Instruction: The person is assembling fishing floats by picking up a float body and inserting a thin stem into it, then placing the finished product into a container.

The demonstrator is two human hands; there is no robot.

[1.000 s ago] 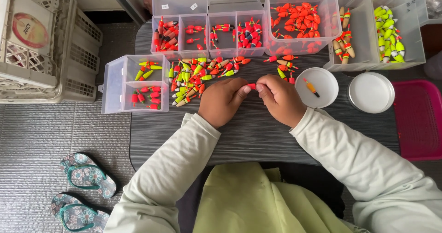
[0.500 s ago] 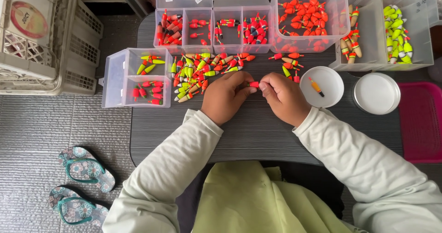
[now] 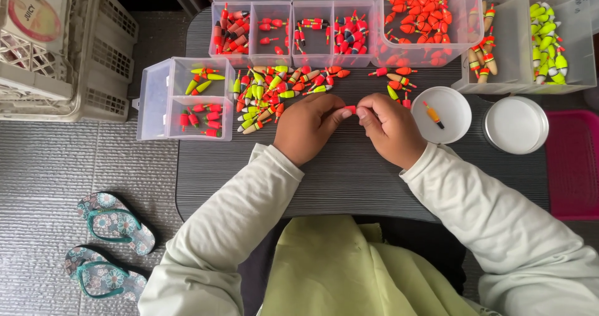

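Note:
Over a dark ribbed table point(image 3: 349, 179), my left hand point(image 3: 307, 127) and my right hand point(image 3: 393, 127) meet fingertip to fingertip. Both pinch one small red float point(image 3: 350, 109) between them. Just beyond my left hand lies a loose pile of yellow, green and orange floats point(image 3: 274, 91). A few more orange floats point(image 3: 394, 82) lie beyond my right hand. A round white lid point(image 3: 450, 107) right of my right hand holds one orange float point(image 3: 433, 114).
Clear compartment boxes with red floats point(image 3: 312, 32), an orange-float tub point(image 3: 427, 19) and a box of yellow-green floats point(image 3: 549, 38) line the far edge. A small two-part box point(image 3: 187, 101), white round container point(image 3: 515, 124), pink tray point(image 3: 574, 166), plastic crates point(image 3: 62, 48), sandals point(image 3: 109, 244) surround.
Both hands stay together on the red float; their fingers shift slightly. The view has drifted a little, nothing else moved.

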